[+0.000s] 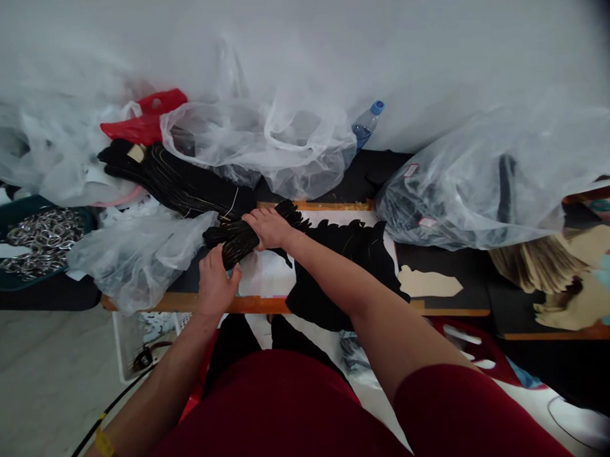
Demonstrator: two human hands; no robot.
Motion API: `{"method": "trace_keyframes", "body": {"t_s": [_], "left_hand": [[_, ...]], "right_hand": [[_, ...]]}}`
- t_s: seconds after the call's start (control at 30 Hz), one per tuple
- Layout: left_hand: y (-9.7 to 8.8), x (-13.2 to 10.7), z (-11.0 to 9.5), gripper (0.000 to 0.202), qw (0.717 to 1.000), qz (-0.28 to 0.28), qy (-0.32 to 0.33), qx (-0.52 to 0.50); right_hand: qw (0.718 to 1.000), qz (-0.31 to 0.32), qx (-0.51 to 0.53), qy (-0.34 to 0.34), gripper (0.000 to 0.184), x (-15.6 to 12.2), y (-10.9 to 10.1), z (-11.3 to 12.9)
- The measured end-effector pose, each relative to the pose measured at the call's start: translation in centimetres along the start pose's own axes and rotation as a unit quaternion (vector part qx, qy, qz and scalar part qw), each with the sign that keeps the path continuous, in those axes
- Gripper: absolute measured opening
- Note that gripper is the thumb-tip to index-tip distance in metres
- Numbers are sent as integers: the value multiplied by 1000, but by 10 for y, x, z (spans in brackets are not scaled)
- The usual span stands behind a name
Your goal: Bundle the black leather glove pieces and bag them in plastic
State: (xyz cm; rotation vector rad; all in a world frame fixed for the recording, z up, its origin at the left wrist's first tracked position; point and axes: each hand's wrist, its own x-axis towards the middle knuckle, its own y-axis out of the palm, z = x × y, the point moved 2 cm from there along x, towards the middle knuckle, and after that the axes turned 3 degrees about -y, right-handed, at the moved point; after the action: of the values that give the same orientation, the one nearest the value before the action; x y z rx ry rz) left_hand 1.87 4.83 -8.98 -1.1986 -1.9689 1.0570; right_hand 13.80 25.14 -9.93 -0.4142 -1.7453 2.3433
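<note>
My right hand is closed over a bundle of black stitched leather strips with pale thread lines. My left hand grips the bundle's lower end from the near side. The bundle lies over a white paper sheet. Just right of my hands, a black leather piece with a scalloped edge lies partly under my right forearm. Beyond the bundle, a long stack of similar black stitched leather lies on the table.
The table has an orange wooden edge. Clear plastic bags heap along the wall, with a red bag and a water bottle. At left, a dark green tray holds several metal rings. A beige template lies at right.
</note>
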Motion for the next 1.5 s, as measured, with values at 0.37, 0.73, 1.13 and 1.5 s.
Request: {"method": "trace_keyframes", "body": {"t_s": [0.37,0.73,1.13,1.5], "left_hand": [[-9,6,-6,66,999,-22,-9,-20],[3,-6,0,71,999,-13,-37,-8],[-21,14,-28,43,982,70,-20,175],[-14,18,-24,47,987,71,-38,136]], "right_hand": [[1000,-3,-4,2,86,0,3,-1],[1000,0,1,2,87,-3,-1,0],[1000,4,2,3,92,-2,0,-1],[1000,-6,-3,2,84,-2,2,-1]]}}
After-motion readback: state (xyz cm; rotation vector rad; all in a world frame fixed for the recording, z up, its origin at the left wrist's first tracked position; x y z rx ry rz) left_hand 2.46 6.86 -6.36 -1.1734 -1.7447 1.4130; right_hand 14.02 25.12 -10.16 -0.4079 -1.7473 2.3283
